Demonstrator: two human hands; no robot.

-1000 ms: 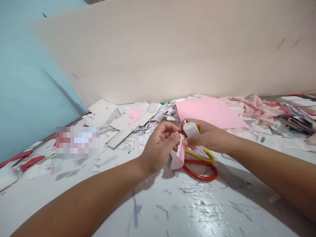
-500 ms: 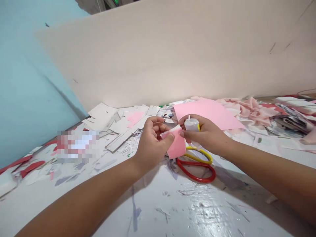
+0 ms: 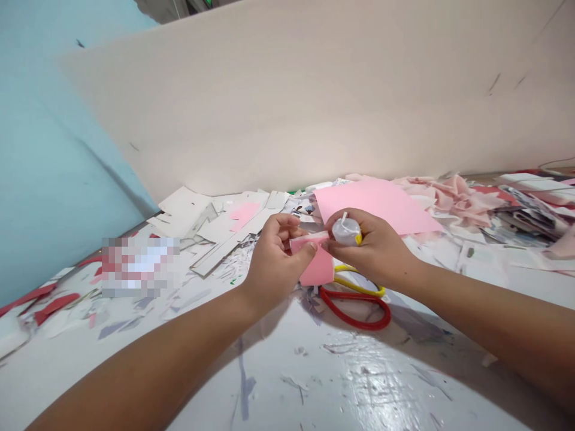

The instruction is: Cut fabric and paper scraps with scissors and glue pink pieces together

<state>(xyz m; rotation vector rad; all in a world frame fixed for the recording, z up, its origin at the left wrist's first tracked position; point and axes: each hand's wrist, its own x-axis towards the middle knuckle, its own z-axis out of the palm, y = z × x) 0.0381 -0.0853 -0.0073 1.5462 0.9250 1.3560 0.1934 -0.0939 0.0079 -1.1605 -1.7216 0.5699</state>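
Note:
My left hand pinches the top edge of a small pink paper piece between thumb and fingers. My right hand is closed round a small translucent glue bottle with a thin nozzle, and its fingertips also press the pink piece's top edge. Both hands meet just above the table. Under them lies a pair of scissors with one red and one yellow handle loop.
A large pink sheet lies behind my hands. White paper strips and offcuts pile up at the back left, crumpled pink material and papers at the back right. A beige board stands along the back; the white tabletop is smeared.
The pink piece has been turned from a curled, hanging shape to a flatter face held up between both hands. Both hands have risen slightly; the scissors stay put.

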